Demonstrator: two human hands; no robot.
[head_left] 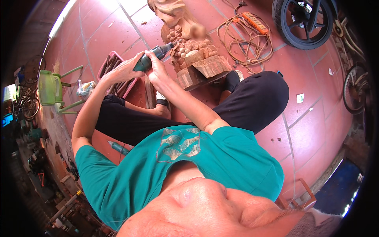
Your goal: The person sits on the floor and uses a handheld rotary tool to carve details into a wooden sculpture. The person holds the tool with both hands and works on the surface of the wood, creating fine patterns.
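A green and black die grinder (144,63) is held in both of my hands, its narrow black nose pointing right. My left hand (128,69) is wrapped round its rear body. My right hand (157,70) grips the middle from the near side, with the thumb on top. Just beyond the nose stands a carved wooden sculpture (194,49), with draped folds at its far end and clustered round shapes nearer me. Its rough block base (213,66) lies by my feet. The tip is at the carving's left side; whether it touches cannot be made out.
Left of my hands sits a pink crate (128,91) of dark long tools, beside a green plastic chair (50,87). A second green power tool (118,147) lies by my left thigh. An orange power strip (256,23) with coiled cord (246,59) and a motorbike wheel (303,23) are far right.
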